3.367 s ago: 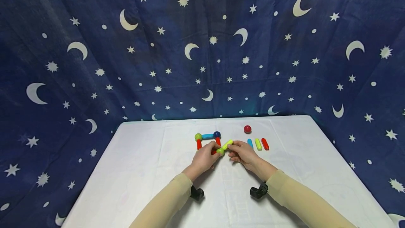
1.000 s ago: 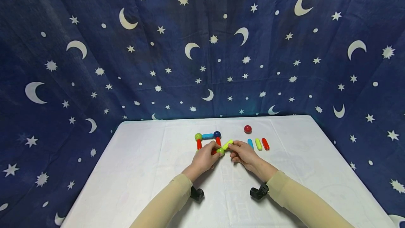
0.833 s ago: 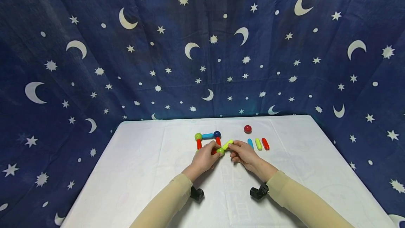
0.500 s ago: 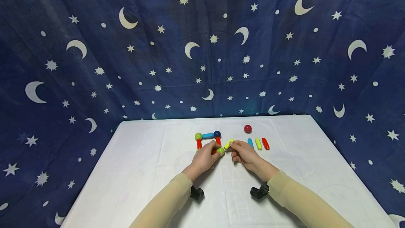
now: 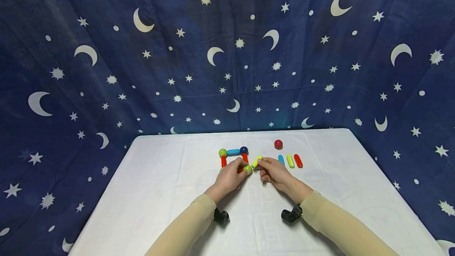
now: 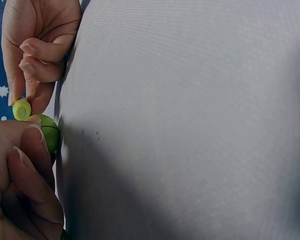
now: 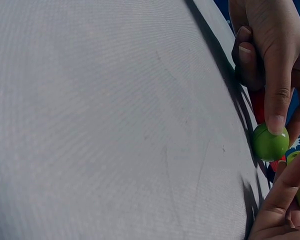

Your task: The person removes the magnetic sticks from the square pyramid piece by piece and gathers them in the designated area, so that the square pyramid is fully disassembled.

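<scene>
In the head view my left hand pinches a green ball at the near right corner of a frame made of balls and magnetic-looking rods. My right hand holds a short yellow rod between thumb and fingers, tilted, its lower end just apart from the ball. The left wrist view shows the yellow rod's round end beside the green ball. In the right wrist view the left thumb presses on the green ball. My left hand hides the frame's near side.
The frame's far side has another green ball, a blue rod and a dark blue ball. Right of my right hand lie blue, yellow and red rods. A red ball sits behind them.
The yellow rod earlier touched the green ball; now a small gap parts them. My right hand has shifted slightly right with the rod. My left hand has stayed in place.
</scene>
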The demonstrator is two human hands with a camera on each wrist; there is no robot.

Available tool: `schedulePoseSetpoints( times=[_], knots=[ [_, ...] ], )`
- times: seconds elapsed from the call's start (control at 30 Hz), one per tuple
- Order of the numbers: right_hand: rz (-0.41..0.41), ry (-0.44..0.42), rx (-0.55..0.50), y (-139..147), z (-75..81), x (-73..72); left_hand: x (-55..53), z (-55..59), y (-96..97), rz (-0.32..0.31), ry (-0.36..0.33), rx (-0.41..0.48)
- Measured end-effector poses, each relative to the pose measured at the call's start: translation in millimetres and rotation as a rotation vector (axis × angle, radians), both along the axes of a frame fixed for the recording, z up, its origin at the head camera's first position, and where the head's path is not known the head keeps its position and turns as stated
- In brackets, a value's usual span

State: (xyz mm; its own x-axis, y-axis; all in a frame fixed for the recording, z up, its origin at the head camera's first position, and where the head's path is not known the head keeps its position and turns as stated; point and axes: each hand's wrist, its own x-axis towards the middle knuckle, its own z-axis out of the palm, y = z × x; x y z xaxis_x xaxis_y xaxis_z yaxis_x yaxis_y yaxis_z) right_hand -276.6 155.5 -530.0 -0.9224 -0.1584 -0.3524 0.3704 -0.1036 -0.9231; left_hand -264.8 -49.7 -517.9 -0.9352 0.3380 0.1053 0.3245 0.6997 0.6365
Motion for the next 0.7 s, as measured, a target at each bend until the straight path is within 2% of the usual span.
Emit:
schedulePoseSetpoints(
  times=[0.27,0.4,0.57,0.7],
  knots=[
    [-0.010,-0.018,0.008,3.8,0.6,0.9,0.0,0.0,1.8,-0.001,0.003,-0.008],
    [-0.016,-0.014,-0.009,14.9,8.9,4.8,0.9,-1.7,2.0,-0.003,-0.012,-0.010],
    [-0.051,0.060,-0.057,53.9,35.2,0.5,0.3,-0.6,1.3,0.002,-0.022,-0.012],
    [-0.151,0.057,0.029,100.0,52.0,-7.7,-0.6,0.6,1.8,0.004,-0.027,-0.016]
  ],
)
